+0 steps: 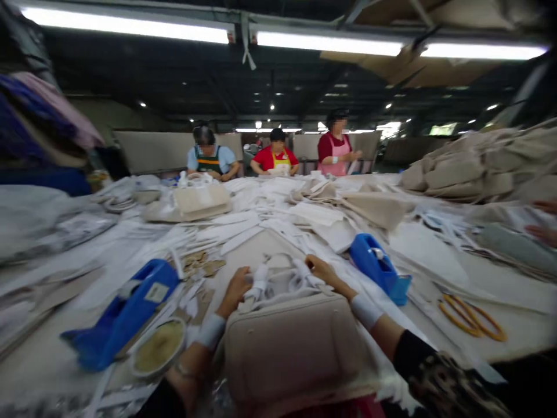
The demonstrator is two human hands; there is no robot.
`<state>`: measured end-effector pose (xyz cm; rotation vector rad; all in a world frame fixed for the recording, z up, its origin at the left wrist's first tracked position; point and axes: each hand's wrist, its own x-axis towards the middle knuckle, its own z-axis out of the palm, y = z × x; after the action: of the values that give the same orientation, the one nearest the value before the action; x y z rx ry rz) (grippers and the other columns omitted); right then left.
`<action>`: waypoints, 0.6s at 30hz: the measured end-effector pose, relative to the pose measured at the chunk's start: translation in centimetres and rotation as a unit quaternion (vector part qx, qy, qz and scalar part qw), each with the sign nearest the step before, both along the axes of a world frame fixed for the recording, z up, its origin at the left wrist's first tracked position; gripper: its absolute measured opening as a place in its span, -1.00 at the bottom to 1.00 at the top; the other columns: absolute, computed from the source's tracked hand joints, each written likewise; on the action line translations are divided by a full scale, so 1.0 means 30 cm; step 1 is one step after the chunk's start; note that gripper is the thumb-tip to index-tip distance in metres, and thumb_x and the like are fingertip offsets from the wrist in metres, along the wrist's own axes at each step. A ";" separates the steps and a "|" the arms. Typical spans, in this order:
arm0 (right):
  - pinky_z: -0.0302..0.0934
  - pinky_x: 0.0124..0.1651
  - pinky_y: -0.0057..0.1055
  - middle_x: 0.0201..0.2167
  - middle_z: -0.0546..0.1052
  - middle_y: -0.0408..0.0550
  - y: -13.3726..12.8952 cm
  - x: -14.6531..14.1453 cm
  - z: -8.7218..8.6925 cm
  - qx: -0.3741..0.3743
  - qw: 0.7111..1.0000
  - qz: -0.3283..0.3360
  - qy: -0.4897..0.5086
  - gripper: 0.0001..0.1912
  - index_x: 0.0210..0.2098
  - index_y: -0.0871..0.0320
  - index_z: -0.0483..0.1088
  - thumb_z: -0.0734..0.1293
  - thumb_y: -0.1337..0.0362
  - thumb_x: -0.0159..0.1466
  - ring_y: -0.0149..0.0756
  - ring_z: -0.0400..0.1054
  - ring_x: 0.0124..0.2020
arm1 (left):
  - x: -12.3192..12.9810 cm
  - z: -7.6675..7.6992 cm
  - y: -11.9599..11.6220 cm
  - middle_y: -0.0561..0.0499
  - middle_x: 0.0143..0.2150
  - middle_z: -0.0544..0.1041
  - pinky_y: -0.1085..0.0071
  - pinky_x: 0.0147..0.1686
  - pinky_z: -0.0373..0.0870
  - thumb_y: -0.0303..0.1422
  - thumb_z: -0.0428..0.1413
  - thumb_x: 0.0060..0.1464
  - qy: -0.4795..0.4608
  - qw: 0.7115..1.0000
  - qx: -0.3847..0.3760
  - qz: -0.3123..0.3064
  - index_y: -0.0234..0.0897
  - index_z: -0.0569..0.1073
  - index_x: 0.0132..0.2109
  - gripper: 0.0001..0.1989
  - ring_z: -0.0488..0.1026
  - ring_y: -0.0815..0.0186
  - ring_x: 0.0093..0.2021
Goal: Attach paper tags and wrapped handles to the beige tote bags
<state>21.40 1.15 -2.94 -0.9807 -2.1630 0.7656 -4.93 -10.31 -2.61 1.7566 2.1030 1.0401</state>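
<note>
You can read no text, brand or number here. To your left, the small, pale, rectangular label [157, 292] on the blue plastic tape dispenser [126, 325] is too blurred for you to make out any lettering.

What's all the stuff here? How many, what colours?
Bag: 1, beige, front centre
Handles: count unclear, white, atop bag
Tape dispensers: 2, blue, either side of the bag
Bowl: 1, pale, yellowish contents, front left
Scissors: 1, yellow handles, right
Scraps: several, tan, left
Sheets and strips: many, white, all around
Boxy piece: 1, beige, back left
Piled pieces: many, beige, back right
Cloths: some, purple, pink, left
Long lights: 3, white, overhead
People: 3, red or blue sleeves, back
Other person's hand: at least 1, right edge
Left hand: 1, white wristband, by handles
Right hand: 1, white wristband, by handles
</note>
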 end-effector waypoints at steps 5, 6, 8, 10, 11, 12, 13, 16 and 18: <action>0.11 -0.40 -0.40 -0.48 0.30 -0.20 0.038 -0.007 -0.068 -0.027 0.998 0.030 0.040 -0.72 -0.22 0.12 0.25 0.24 0.22 0.06 -0.35 0.16 -0.49 | -0.008 -0.051 -0.021 0.04 -0.31 0.44 0.38 -0.22 0.33 -0.42 0.12 -0.17 -0.048 0.998 -0.027 -0.012 -0.27 0.37 -0.33 -0.84 0.40 0.24 -0.22; 0.12 -0.40 -0.40 -0.43 0.33 -0.18 0.040 -0.006 -0.072 -0.030 0.998 0.036 0.041 -0.67 -0.17 0.12 0.24 0.24 0.21 0.06 -0.36 0.16 -0.49 | -0.005 -0.050 -0.027 0.05 -0.31 0.43 0.39 -0.23 0.31 -0.42 0.11 -0.14 -0.055 0.998 -0.026 -0.019 -0.27 0.37 -0.33 -0.86 0.38 0.25 -0.23; 0.17 -0.35 -0.40 -0.29 0.38 -0.10 0.042 -0.004 -0.076 -0.031 0.997 0.049 0.042 -0.58 -0.08 0.12 0.25 0.24 0.19 0.05 -0.35 0.22 -0.44 | 0.001 -0.045 -0.033 0.06 -0.32 0.41 0.40 -0.24 0.27 -0.40 0.10 -0.10 -0.068 0.997 -0.022 -0.030 -0.27 0.35 -0.32 -0.88 0.36 0.27 -0.24; 0.22 -0.24 -0.38 -0.18 0.40 -0.04 0.043 -0.006 -0.080 -0.032 0.997 0.065 0.040 -0.52 -0.03 0.12 0.27 0.25 0.19 0.03 -0.31 0.29 -0.33 | 0.003 -0.046 -0.032 0.07 -0.32 0.39 0.40 -0.24 0.24 -0.40 0.08 -0.07 -0.077 0.996 -0.019 -0.031 -0.26 0.33 -0.33 -0.90 0.34 0.28 -0.25; 0.23 -0.18 -0.36 -0.16 0.41 -0.03 0.042 -0.006 -0.083 -0.033 0.996 0.073 0.038 -0.51 -0.03 0.11 0.29 0.26 0.19 0.03 -0.27 0.32 -0.27 | 0.002 -0.048 -0.031 0.08 -0.32 0.38 0.40 -0.24 0.23 -0.40 0.07 -0.06 -0.080 0.996 -0.019 -0.028 -0.26 0.32 -0.34 -0.91 0.33 0.29 -0.25; 0.24 -0.12 -0.34 -0.15 0.42 -0.03 0.042 -0.006 -0.087 -0.035 0.996 0.080 0.035 -0.53 -0.04 0.11 0.30 0.26 0.19 0.03 -0.25 0.33 -0.22 | 0.001 -0.051 -0.028 0.08 -0.32 0.38 0.41 -0.25 0.22 -0.40 0.06 -0.06 -0.083 0.996 -0.018 -0.024 -0.25 0.31 -0.34 -0.92 0.32 0.29 -0.26; 0.24 -0.08 -0.33 -0.15 0.43 -0.03 0.042 -0.005 -0.089 -0.037 0.995 0.086 0.034 -0.54 -0.04 0.11 0.32 0.25 0.20 0.05 -0.23 0.34 -0.18 | 0.000 -0.055 -0.026 0.09 -0.33 0.37 0.41 -0.26 0.21 -0.41 0.06 -0.07 -0.086 0.996 -0.018 -0.021 -0.25 0.30 -0.35 -0.92 0.32 0.30 -0.27; 0.27 -0.07 -0.31 -0.17 0.46 -0.02 0.044 0.008 -0.070 -0.048 0.993 0.105 0.028 -0.56 -0.03 0.13 0.34 0.23 0.22 0.08 -0.23 0.37 -0.19 | -0.003 -0.058 -0.024 0.11 -0.35 0.36 0.42 -0.27 0.20 -0.43 0.06 -0.08 -0.093 0.995 -0.019 -0.019 -0.25 0.29 -0.35 -0.91 0.31 0.31 -0.27; 0.29 -0.11 -0.28 -0.17 0.47 0.01 0.036 0.023 -0.019 -0.033 0.996 0.084 0.026 -0.59 -0.05 0.17 0.38 0.22 0.23 0.11 -0.23 0.38 -0.22 | -0.003 -0.055 -0.026 0.11 -0.35 0.36 0.42 -0.27 0.21 -0.43 0.06 -0.08 -0.098 0.995 -0.019 -0.019 -0.25 0.30 -0.35 -0.92 0.32 0.31 -0.27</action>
<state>22.11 2.24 -3.51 -0.8091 -2.2066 0.9361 -5.02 -11.08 -4.27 1.6007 1.9501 1.1045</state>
